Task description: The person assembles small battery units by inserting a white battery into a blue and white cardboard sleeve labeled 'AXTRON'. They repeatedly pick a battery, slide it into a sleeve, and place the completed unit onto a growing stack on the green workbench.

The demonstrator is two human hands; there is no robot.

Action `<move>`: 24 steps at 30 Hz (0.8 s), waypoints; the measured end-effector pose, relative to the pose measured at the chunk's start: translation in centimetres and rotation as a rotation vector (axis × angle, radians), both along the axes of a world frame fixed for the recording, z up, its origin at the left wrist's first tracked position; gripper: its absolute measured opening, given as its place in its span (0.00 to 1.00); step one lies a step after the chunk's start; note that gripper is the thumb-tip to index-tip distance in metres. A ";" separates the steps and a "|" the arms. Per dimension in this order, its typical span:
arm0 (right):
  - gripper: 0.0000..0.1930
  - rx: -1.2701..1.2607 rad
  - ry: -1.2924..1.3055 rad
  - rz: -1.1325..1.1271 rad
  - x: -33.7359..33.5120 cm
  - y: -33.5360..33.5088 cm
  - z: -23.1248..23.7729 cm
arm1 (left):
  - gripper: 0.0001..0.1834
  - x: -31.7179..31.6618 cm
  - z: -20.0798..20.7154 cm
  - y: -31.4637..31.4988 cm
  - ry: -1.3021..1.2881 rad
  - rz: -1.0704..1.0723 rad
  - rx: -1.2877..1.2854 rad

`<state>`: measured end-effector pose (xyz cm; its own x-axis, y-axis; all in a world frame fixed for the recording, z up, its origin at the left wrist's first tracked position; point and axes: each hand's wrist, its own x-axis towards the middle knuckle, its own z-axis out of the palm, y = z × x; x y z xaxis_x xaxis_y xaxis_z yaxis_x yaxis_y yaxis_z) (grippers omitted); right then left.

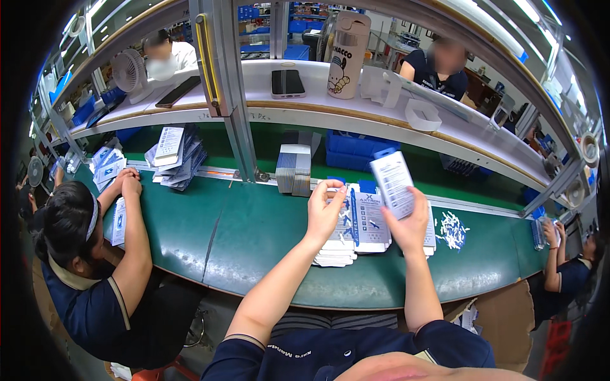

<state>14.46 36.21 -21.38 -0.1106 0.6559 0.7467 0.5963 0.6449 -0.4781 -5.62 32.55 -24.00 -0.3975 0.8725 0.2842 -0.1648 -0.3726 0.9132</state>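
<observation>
My right hand (pixel 410 219) grips a slim white packaging box (pixel 392 181) with a blue hanging tab, tilted above the table. My left hand (pixel 324 213) is raised beside it, thumb and fingertips curled together in a pinch; whatever they hold is too small to make out. Below both hands lie stacks of flat white and blue packaging boxes (pixel 370 222), partly hidden by my hands. Small white pieces lie scattered on the left stack (pixel 335 254). To the right of my right hand, a pile of small white and blue pieces (pixel 452 230) rests on the green table (pixel 267 235).
Behind the stacks stand a row of boxes (pixel 294 164) and a blue bin (pixel 356 149). A metal post (pixel 225 95) rises at the table's back, under a shelf with a phone (pixel 288 84) and a bottle (pixel 348 54). A co-worker (pixel 82 267) sits at left near piled packages (pixel 175 159).
</observation>
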 end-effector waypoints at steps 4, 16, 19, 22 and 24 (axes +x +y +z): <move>0.31 -0.030 0.017 -0.360 4.3 1.7 -0.6 | 0.05 -0.1 -0.7 0.4 0.091 0.017 0.006; 0.34 -0.416 -0.322 -0.444 8.3 -1.0 -2.8 | 0.07 0.6 -0.5 0.4 0.112 0.074 0.055; 0.35 -0.476 -0.334 -0.447 8.4 -0.9 -2.0 | 0.05 0.5 -1.0 0.8 0.116 0.041 0.009; 0.32 -0.470 -0.335 -0.462 8.4 -0.9 -1.4 | 0.04 0.2 -0.8 0.8 0.075 0.025 -0.019; 0.30 -0.432 -0.323 -0.480 8.3 -1.3 -1.1 | 0.05 0.4 -0.8 1.0 0.028 0.077 0.042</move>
